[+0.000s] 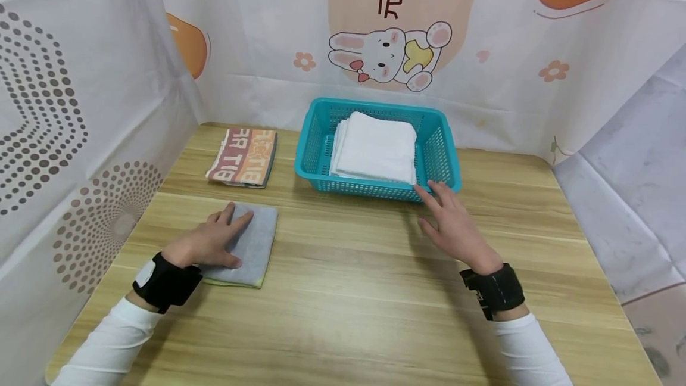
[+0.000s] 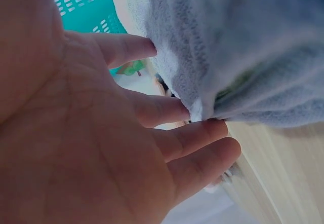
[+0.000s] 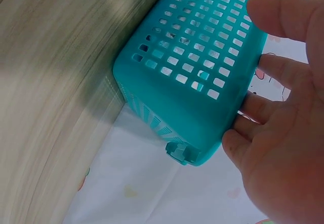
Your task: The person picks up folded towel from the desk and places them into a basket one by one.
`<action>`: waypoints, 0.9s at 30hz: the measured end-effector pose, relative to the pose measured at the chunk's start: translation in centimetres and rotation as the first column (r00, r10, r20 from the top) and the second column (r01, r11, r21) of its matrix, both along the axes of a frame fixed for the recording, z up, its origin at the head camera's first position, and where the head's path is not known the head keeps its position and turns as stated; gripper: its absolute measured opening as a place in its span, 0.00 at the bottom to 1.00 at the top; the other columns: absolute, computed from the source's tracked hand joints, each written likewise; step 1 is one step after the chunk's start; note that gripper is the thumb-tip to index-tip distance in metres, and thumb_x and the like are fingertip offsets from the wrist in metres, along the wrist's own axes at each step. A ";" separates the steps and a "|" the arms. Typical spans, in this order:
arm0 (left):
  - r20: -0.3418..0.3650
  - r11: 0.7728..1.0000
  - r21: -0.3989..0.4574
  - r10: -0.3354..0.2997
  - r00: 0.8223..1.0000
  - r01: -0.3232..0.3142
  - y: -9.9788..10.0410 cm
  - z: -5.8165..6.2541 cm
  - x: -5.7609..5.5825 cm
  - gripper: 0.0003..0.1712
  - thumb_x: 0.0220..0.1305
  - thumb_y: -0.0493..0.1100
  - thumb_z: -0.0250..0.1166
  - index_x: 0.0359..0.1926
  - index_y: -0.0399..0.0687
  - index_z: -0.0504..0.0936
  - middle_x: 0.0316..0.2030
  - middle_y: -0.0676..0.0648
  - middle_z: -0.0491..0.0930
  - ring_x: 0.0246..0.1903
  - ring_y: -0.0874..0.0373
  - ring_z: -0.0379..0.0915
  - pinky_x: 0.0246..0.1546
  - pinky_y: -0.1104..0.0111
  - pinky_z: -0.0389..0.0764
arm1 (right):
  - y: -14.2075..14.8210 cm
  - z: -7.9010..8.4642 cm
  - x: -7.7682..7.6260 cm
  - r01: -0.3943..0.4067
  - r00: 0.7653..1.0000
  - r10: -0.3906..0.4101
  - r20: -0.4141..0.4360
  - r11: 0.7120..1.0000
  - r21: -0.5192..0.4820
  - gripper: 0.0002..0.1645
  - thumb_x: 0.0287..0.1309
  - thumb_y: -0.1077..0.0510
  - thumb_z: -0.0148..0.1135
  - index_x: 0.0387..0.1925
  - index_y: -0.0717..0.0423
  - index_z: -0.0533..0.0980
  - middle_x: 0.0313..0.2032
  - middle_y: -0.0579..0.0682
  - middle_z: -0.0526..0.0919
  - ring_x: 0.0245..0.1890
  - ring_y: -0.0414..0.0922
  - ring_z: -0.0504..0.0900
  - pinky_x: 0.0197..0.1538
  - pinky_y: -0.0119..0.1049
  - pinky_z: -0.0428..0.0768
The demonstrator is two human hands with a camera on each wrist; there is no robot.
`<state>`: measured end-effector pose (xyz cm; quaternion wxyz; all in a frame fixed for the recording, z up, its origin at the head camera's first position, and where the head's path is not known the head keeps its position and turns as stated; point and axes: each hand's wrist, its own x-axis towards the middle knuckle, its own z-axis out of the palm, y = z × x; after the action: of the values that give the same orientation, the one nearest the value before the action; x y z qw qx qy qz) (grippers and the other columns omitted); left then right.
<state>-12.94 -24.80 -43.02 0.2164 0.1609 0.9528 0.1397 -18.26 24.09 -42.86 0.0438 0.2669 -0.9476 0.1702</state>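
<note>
My left hand (image 1: 210, 244) rests on a folded grey towel (image 1: 258, 243) with a yellow-green edge at the left of the table. Its fingers are spread, and in the left wrist view they are fairly straight, with fingertips against the grey cloth (image 2: 187, 36). At the near right corner of a teal plastic basket (image 1: 370, 188), my right hand (image 1: 457, 228) has its fingertips at the rim. In the right wrist view those fingers reach along the basket's edge without curling round it. Folded white towels (image 1: 377, 146) lie stacked inside the basket.
Behind the grey towel lies a folded patterned towel (image 1: 243, 156) in red and orange with lettering. A printed curtain (image 1: 257, 94) hangs along the back edge of the wooden table (image 1: 343, 314), and another white cloth (image 1: 107, 106) hangs at the left.
</note>
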 end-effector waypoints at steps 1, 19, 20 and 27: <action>-0.003 1.000 -0.002 -0.002 1.000 0.002 0.1 0.0 0.0 0.57 0.55 0.47 0.76 0.77 0.38 0.52 0.71 0.18 0.38 0.67 0.17 0.44 0.57 0.33 0.64 | 0.0 0.0 0.0 0.000 1.000 0.000 0.001 1.000 -0.002 0.41 0.64 0.62 0.63 0.75 0.59 0.58 0.72 0.69 0.56 0.72 0.70 0.51 0.69 0.66 0.55; -0.032 1.000 -0.023 -0.012 0.999 0.011 1.6 -0.1 0.3 0.57 0.54 0.49 0.77 0.76 0.37 0.54 0.71 0.18 0.42 0.66 0.18 0.48 0.58 0.34 0.63 | 0.0 0.0 0.2 -0.008 1.000 0.008 0.001 1.000 -0.018 0.41 0.63 0.62 0.64 0.74 0.59 0.58 0.72 0.69 0.54 0.73 0.70 0.48 0.68 0.67 0.55; -0.033 1.000 -0.029 -0.013 0.999 0.013 1.7 -0.1 0.3 0.57 0.54 0.49 0.77 0.76 0.37 0.55 0.71 0.18 0.42 0.65 0.18 0.48 0.58 0.34 0.64 | 0.0 0.0 0.2 -0.010 1.000 0.010 0.007 1.000 -0.026 0.42 0.63 0.62 0.64 0.75 0.60 0.58 0.73 0.70 0.53 0.74 0.69 0.47 0.69 0.67 0.54; -0.051 0.999 -0.031 -0.026 0.998 0.024 2.0 -0.2 0.3 0.56 0.55 0.50 0.76 0.76 0.37 0.55 0.71 0.18 0.43 0.65 0.18 0.49 0.58 0.35 0.65 | 0.4 -0.6 1.0 0.000 1.000 0.002 0.031 0.998 -0.068 0.44 0.63 0.62 0.64 0.75 0.61 0.55 0.75 0.70 0.44 0.75 0.68 0.41 0.72 0.64 0.48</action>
<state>-12.63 -22.81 -43.18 0.1960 0.1730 0.9579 0.1183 -17.26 24.45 -43.45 0.0381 0.2629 -0.9417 0.2064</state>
